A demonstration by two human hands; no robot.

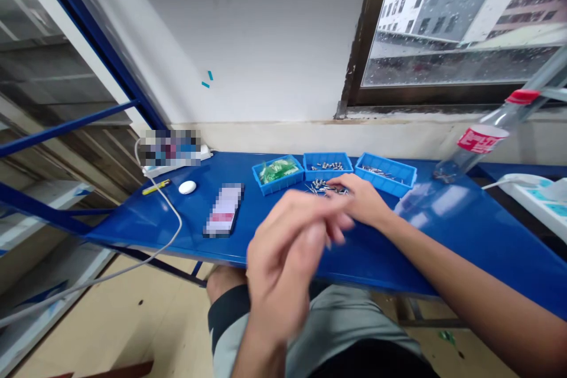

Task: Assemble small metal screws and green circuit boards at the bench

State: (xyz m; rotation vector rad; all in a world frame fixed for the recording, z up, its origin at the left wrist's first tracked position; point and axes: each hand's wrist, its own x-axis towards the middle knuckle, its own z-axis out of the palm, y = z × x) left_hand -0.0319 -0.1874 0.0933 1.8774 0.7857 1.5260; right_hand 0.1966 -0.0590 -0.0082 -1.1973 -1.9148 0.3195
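Observation:
My left hand (287,260) is raised above the front edge of the blue table (443,230), fingers loosely curled and blurred by motion; I cannot see anything in it. My right hand (361,198) reaches forward and rests palm down on the table, fingertips at a small pile of loose metal pins (321,187). Behind the pile stand three blue trays: the left one (278,174) holds green parts, the middle one (328,165) and the right one (386,172) hold small metal parts.
A clear plastic bottle (487,139) with a red label leans at the right. A white oval object (187,187), a yellow pen (156,187), a white cable (175,218) and a power strip (535,198) lie on the table. Blue shelving stands left, a window behind.

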